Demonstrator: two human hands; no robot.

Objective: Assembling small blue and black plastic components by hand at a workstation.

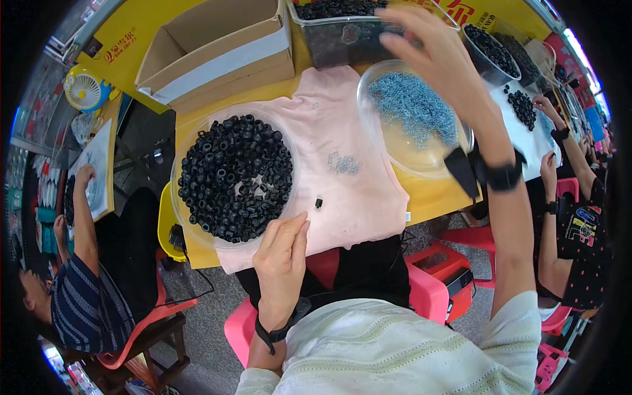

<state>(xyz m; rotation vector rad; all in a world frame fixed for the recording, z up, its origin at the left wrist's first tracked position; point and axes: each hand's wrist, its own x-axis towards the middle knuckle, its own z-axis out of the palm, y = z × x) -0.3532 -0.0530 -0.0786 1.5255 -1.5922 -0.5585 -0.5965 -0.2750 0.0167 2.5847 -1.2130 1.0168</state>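
Observation:
My left hand [282, 253] is over the near edge of a pale pink cloth [342, 105], which looks like a garment. Its fingers are pressed together, and anything they hold is too small to make out. Just beyond the fingertips lies a small black piece [318, 203]. Left of it, a round clear tray [176, 197] holds many black ring-like parts [230, 171]. My right hand [434, 49], slightly blurred, is raised with fingers apart at a clear plastic bin [342, 43] of black parts. Below it stands a round clear tray [421, 161] of small bluish clear pieces [411, 108].
A little group of clear pieces [343, 163] lies on the cloth. An open cardboard box [224, 56] stands at the back left. A bowl of black parts [490, 52] is at the back right. Other people sit at tables on both sides, one in a striped shirt [85, 303].

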